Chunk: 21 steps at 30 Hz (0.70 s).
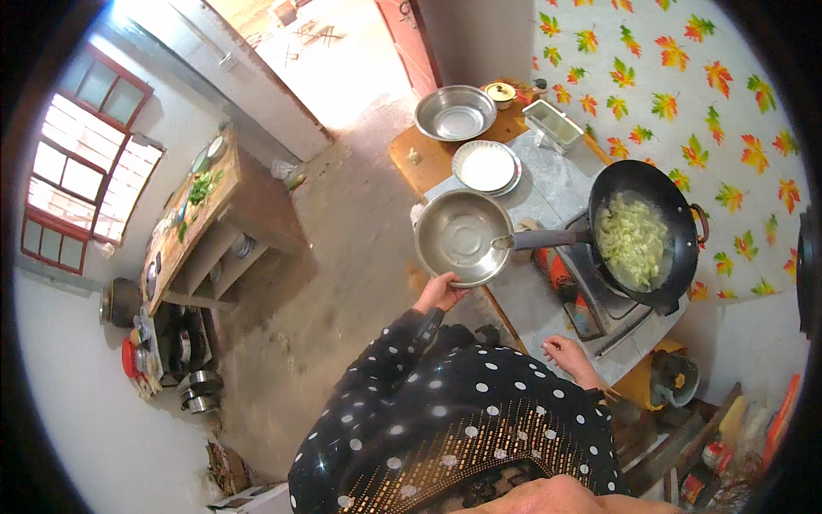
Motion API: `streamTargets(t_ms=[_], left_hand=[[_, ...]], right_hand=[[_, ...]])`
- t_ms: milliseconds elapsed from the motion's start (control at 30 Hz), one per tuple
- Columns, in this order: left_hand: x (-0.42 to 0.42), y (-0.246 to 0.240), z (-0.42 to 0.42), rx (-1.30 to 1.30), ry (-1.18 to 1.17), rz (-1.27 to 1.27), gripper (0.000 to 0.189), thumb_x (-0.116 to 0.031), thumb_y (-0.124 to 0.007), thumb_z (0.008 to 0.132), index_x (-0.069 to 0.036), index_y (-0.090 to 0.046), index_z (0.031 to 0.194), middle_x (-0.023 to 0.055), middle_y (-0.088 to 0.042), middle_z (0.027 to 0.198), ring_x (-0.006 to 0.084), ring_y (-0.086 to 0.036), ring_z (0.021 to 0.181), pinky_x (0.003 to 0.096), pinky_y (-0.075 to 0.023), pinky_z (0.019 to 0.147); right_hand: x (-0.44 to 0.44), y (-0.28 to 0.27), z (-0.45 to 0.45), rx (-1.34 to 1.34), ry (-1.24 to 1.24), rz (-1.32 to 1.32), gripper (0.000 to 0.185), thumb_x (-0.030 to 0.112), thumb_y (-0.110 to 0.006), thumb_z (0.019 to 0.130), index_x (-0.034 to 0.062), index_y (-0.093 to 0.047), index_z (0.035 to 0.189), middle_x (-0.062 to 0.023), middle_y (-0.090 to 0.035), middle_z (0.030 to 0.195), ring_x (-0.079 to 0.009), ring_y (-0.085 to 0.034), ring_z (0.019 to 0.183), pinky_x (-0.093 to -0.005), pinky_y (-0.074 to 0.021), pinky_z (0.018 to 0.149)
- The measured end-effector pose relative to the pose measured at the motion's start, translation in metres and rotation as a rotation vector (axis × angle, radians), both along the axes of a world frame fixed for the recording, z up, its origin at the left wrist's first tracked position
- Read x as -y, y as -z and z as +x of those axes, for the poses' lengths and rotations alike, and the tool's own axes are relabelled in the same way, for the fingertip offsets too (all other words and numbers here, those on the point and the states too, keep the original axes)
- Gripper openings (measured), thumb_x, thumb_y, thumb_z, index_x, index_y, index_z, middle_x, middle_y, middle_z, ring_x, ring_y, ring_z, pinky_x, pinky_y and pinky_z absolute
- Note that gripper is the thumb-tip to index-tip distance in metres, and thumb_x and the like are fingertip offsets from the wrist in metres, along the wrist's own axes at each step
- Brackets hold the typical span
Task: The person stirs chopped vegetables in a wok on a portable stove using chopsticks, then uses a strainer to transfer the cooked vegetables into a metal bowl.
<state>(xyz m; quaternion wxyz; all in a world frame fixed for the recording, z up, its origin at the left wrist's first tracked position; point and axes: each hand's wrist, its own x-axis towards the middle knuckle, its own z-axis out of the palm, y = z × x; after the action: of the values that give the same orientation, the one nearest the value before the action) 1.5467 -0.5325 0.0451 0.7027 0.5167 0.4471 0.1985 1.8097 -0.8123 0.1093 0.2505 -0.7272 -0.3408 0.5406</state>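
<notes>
My left hand (442, 292) grips the near rim of a wide stainless-steel bowl (459, 228), which holds no food. My right hand (568, 355) hovers by the table's front edge, loosely curled, with nothing visible in it. A black wok (603, 183) sits on a gas stove (584, 321) to the right. Pale green chopped vegetables (632, 241) lie inside it, seemingly steaming. Its long grey handle (542, 239) points left, and the metal loop at its end overlaps the bowl's right rim. Behind the bowl is a white plate or shallow dish (485, 166) resting on a metal one.
Another metal basin (454, 114), a lidded yellow pot (501, 93) and a clear-topped box (553, 125) stand farther back on the table (565, 167). Leaf-patterned covering (671, 106) lines the right wall. A counter with leafy greens (204, 186) stands left, and a bucket (677, 379) sits lower right.
</notes>
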Motion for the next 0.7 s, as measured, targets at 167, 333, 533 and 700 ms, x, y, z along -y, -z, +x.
streamTargets(t_ms=[167, 333, 533, 700], left_hand=[[0.019, -0.034, -0.019, 0.353, -0.325, -0.510, 0.020, -0.011, -0.061, 0.084, 0.000, -0.062, 0.101, 0.0087, -0.068, 0.093, 0.0188, -0.063, 0.085, 0.0358, -0.0511, 0.075], [0.021, -0.038, -0.056, 0.164, -0.187, 0.013, 0.026, -0.008, -0.067, 0.081, -0.001, -0.064, 0.107, 0.0078, -0.069, 0.098, 0.0149, -0.064, 0.087, 0.0327, -0.0529, 0.073], [-0.021, -0.026, -0.122, 0.041, -0.637, -0.006, 0.060, -0.001, -0.060, 0.082, -0.005, -0.031, 0.134, 0.0170, -0.051, 0.122, 0.0283, -0.057, 0.100, 0.0401, -0.0548, 0.077], [-0.052, -0.054, -0.202, -0.404, -0.859, 0.713, 0.084, 0.016, -0.049, 0.075, -0.008, -0.018, 0.149, 0.0176, -0.026, 0.149, 0.0310, -0.028, 0.137, 0.0408, -0.0230, 0.114]], right_hand=[[-0.017, -0.002, -0.010, 0.008, -0.132, 0.067, 0.024, 0.025, -0.058, 0.091, 0.0018, -0.062, 0.095, -0.0072, -0.066, 0.077, -0.0156, -0.063, 0.067, -0.0303, -0.0492, 0.063], [-0.035, -0.006, -0.013, 0.106, -0.240, 0.081, 0.024, 0.025, -0.058, 0.091, 0.0022, -0.063, 0.095, -0.0093, -0.067, 0.078, -0.0185, -0.064, 0.069, -0.0317, -0.0494, 0.066], [-0.045, -0.009, -0.029, 0.193, -0.167, 0.129, 0.025, 0.027, -0.058, 0.090, 0.0031, -0.063, 0.095, -0.0094, -0.067, 0.077, -0.0198, -0.064, 0.070, -0.0323, -0.0494, 0.066], [-0.047, -0.003, -0.049, 0.233, -0.088, 0.128, 0.025, 0.028, -0.058, 0.090, 0.0042, -0.064, 0.091, -0.0085, -0.067, 0.076, -0.0200, -0.064, 0.069, -0.0324, -0.0492, 0.065]])
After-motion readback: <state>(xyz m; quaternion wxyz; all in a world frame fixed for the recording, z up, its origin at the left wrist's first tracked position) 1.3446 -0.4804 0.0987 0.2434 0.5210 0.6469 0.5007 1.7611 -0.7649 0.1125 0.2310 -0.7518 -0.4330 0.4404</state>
